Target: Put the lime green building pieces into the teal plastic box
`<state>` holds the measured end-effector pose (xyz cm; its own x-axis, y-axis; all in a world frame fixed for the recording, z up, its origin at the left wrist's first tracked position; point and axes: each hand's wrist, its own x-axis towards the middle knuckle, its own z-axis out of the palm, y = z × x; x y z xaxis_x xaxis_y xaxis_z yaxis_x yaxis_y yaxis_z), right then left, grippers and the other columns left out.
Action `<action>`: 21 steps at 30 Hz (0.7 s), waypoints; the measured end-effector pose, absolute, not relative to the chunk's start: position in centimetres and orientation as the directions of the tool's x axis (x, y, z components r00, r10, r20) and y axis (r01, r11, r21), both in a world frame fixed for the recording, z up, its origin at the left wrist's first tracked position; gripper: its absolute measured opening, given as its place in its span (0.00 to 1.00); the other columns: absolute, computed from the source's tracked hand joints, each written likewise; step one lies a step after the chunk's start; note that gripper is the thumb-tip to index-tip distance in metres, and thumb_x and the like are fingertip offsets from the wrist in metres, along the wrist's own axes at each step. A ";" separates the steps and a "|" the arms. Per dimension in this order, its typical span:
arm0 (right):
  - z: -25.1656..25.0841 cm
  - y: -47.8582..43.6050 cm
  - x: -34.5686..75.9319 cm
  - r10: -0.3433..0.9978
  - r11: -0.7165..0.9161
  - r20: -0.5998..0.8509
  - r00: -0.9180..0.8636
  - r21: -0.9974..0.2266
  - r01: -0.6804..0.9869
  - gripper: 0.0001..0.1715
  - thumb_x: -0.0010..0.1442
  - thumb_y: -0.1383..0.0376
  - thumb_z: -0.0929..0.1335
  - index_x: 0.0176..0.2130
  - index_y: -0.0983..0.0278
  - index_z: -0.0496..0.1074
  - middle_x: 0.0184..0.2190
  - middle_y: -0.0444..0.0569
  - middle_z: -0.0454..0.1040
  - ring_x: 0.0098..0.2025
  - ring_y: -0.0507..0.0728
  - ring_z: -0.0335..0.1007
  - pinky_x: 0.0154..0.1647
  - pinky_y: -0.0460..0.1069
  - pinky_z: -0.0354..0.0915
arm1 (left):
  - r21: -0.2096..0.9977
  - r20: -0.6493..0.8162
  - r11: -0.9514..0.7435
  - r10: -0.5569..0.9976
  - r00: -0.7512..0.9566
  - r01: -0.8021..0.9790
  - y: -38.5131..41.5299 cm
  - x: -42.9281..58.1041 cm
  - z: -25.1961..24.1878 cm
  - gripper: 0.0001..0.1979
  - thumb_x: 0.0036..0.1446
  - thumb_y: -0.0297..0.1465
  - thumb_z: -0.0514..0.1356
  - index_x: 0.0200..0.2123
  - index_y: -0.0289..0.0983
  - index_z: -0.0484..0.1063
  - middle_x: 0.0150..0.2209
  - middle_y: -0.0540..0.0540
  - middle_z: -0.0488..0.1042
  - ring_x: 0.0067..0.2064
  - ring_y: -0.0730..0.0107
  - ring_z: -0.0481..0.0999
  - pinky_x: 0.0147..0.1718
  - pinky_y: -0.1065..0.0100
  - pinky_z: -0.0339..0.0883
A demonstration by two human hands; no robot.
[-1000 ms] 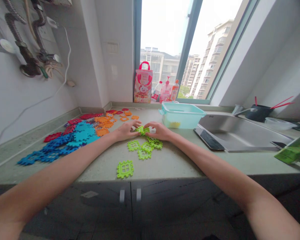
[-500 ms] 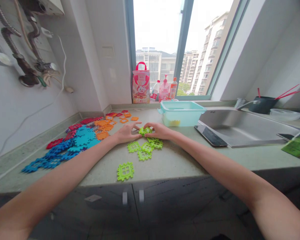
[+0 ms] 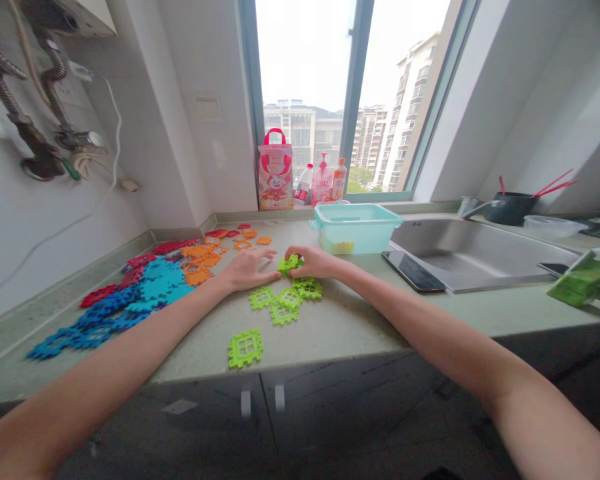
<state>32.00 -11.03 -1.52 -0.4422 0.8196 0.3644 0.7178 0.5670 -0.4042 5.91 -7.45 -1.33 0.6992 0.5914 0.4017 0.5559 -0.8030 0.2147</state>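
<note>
Both hands meet at the middle of the green counter point(image 3: 350, 320) over a lime green toothed plastic tile point(image 3: 289, 265). My left hand point(image 3: 247, 268) pinches its left side and my right hand point(image 3: 314, 261) grips its right side, fingers curled. Just in front of the hands lie several more lime green tiles point(image 3: 285, 299) in a loose cluster. One single green tile point(image 3: 246, 348) sits alone near the counter's front edge.
Blue, teal, red and orange tiles point(image 3: 145, 283) spread over the counter's left. A teal plastic tub point(image 3: 354, 228) stands behind the hands. A dark phone point(image 3: 413, 271) lies beside the steel sink point(image 3: 480, 252). A gift bag point(image 3: 275, 171) and bottles point(image 3: 323, 181) line the windowsill.
The hands stay closed on the same green tile. The view has shifted a little, so everything sits slightly further left in the picture.
</note>
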 end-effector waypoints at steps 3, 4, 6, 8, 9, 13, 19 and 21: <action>-1.1 -11.3 32.0 0.792 0.590 0.394 -0.466 -0.298 0.751 0.22 0.55 0.62 0.79 0.49 0.60 0.79 0.37 0.46 0.81 0.39 0.58 0.74 0.44 0.50 0.65 | 0.156 0.419 -0.837 0.536 0.733 0.524 -7.1 5.3 -1.0 0.32 0.61 0.55 0.64 0.60 0.41 0.77 0.58 0.39 0.82 0.62 0.46 0.78 0.65 0.47 0.67; -0.8 -11.4 32.1 0.770 0.608 0.416 -0.484 -0.247 0.755 0.22 0.55 0.62 0.79 0.49 0.60 0.79 0.38 0.48 0.81 0.40 0.58 0.75 0.44 0.51 0.65 | 0.148 0.426 -0.836 0.536 0.729 0.528 -6.9 4.9 -0.9 0.31 0.62 0.54 0.63 0.60 0.41 0.77 0.58 0.39 0.82 0.63 0.47 0.77 0.66 0.47 0.66; 0.1 -11.8 32.8 0.712 0.647 0.470 -0.521 -0.152 0.747 0.22 0.56 0.61 0.78 0.50 0.60 0.78 0.42 0.50 0.82 0.42 0.60 0.76 0.47 0.52 0.66 | 0.150 0.432 -0.818 0.559 0.707 0.555 -6.4 4.2 -0.9 0.31 0.63 0.54 0.62 0.60 0.40 0.77 0.59 0.39 0.81 0.63 0.47 0.77 0.66 0.47 0.65; 1.4 -12.2 34.1 0.649 0.676 0.549 -0.527 -0.097 0.731 0.21 0.58 0.60 0.77 0.50 0.59 0.77 0.45 0.51 0.82 0.45 0.61 0.77 0.50 0.53 0.68 | 0.168 0.419 -0.798 0.589 0.691 0.579 -5.9 3.5 -1.0 0.31 0.63 0.54 0.61 0.60 0.40 0.77 0.60 0.39 0.81 0.63 0.47 0.77 0.67 0.47 0.65; 2.1 -12.4 34.9 0.612 0.685 0.606 -0.508 -0.084 0.724 0.19 0.59 0.59 0.76 0.50 0.58 0.77 0.47 0.51 0.82 0.47 0.61 0.78 0.52 0.54 0.68 | 0.177 0.407 -0.791 0.601 0.688 0.586 -5.7 3.2 -1.0 0.32 0.63 0.54 0.61 0.61 0.39 0.77 0.61 0.38 0.80 0.63 0.47 0.77 0.67 0.48 0.65; 4.5 -12.5 38.9 0.481 0.609 0.831 -0.280 -0.087 0.789 0.18 0.61 0.57 0.73 0.50 0.57 0.76 0.50 0.52 0.83 0.52 0.64 0.79 0.58 0.57 0.70 | 0.182 0.364 -0.785 0.613 0.702 0.592 -5.5 2.7 -1.0 0.36 0.62 0.56 0.61 0.62 0.37 0.75 0.63 0.36 0.78 0.65 0.48 0.75 0.68 0.51 0.65; 5.4 -11.2 43.4 0.419 0.320 0.906 0.066 -0.216 0.922 0.20 0.61 0.54 0.72 0.50 0.58 0.76 0.48 0.52 0.83 0.46 0.64 0.79 0.54 0.58 0.73 | 0.142 0.271 -0.775 0.629 0.729 0.616 -5.7 3.2 -1.3 0.36 0.63 0.57 0.60 0.63 0.37 0.75 0.65 0.38 0.76 0.68 0.49 0.72 0.70 0.54 0.60; 5.1 -10.9 44.4 0.449 0.180 0.880 0.155 -0.259 0.949 0.21 0.61 0.53 0.71 0.51 0.58 0.76 0.46 0.54 0.83 0.46 0.66 0.79 0.52 0.59 0.72 | 0.158 0.198 -0.752 0.659 0.725 0.640 -5.7 3.3 -1.4 0.38 0.64 0.58 0.57 0.65 0.37 0.73 0.68 0.37 0.73 0.69 0.48 0.70 0.71 0.53 0.60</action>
<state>44.37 -10.91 5.12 0.1551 0.4492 0.8799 0.9491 0.1796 -0.2589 3.29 -5.71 -1.36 0.7254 0.6592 0.1982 0.6401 -0.7519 0.1581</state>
